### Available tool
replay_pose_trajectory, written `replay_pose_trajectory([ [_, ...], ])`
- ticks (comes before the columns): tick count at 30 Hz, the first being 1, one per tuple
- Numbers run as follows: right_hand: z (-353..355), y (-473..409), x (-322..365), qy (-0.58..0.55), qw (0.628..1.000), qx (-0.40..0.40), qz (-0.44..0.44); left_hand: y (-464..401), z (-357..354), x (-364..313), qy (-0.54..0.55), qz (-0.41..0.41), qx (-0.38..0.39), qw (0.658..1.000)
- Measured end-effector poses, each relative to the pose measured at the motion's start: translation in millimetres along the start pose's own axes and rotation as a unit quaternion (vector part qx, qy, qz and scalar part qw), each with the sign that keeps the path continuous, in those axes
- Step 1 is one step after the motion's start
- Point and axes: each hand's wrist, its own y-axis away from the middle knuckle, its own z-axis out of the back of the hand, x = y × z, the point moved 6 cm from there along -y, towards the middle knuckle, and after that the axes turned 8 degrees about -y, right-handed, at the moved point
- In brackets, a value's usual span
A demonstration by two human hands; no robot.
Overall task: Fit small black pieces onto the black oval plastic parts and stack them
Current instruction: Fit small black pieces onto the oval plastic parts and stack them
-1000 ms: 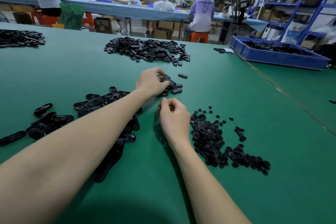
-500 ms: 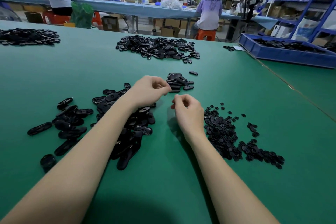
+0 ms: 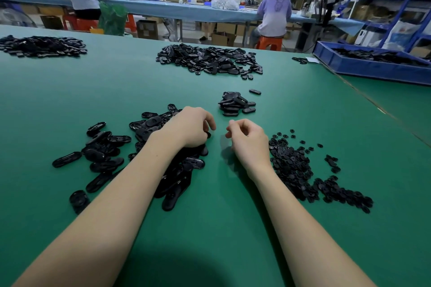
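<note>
A loose pile of black oval parts lies on the green table at the left. My left hand rests on the pile's right edge, fingers curled round the dark end of one oval part. To the right lies a scatter of small black pieces. My right hand hovers at its left edge with fingers curled and thumb near the forefinger; I see nothing in them. A low stack of fitted oval parts sits just beyond both hands.
Two more heaps of black parts lie further back, one in the middle and one at the far left. A blue bin of parts stands at the back right. People work at a long bench behind.
My left hand has drawn back from the small stack to the oval pile and closed on a part there. The right hand has kept its curled pose. The camera has tilted up slightly.
</note>
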Motion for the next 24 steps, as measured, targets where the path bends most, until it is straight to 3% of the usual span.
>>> replay_pose_trajectory([
  [14,0.7,-3.6,-0.8,-0.028,0.999,0.026,-0.026,6.2,5.6,-13.4,-0.021,-0.046,-0.071,0.996],
  [20,9.2,-10.4,4.3,-0.126,0.987,0.047,-0.085,6.6,24.9,-23.2,0.155,-0.045,-0.158,0.974],
  [24,13.6,-10.6,6.4,-0.162,0.974,0.086,-0.133,6.6,26.7,-18.1,0.227,-0.009,-0.15,0.962],
])
